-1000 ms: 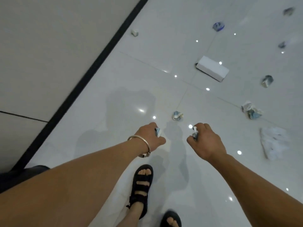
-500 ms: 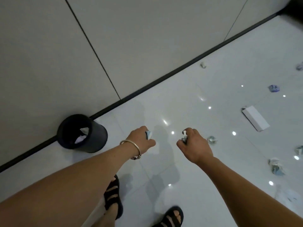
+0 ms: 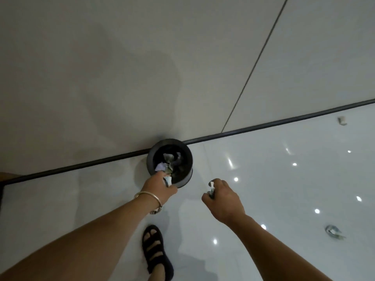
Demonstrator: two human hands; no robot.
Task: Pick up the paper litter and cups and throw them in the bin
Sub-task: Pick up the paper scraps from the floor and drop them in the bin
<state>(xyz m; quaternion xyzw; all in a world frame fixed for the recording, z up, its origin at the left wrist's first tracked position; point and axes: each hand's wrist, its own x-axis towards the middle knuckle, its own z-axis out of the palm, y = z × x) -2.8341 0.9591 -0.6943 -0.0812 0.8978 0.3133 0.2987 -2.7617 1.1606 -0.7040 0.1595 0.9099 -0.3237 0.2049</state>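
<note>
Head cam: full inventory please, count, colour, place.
bin: 1, black, on the floor against the base strip
paper in bin: several crumpled pieces, white and grey, inside
left scrap: 1, white-blue, in the left hand, at the bin's near rim
right scrap: 1, white-grey, in the right hand
white piece: 1, on the floor by the strip, far right
grey piece: 1, crumpled, on the floor, lower right
floor: glossy white tile
wall: beige panels
base strip: black, where wall meets floor
bracelet: 1, gold, left wrist
sandal: 1, black, on a foot, bottom centre
left hand: grips its scrap
right hand: grips its scrap, right of the bin
</note>
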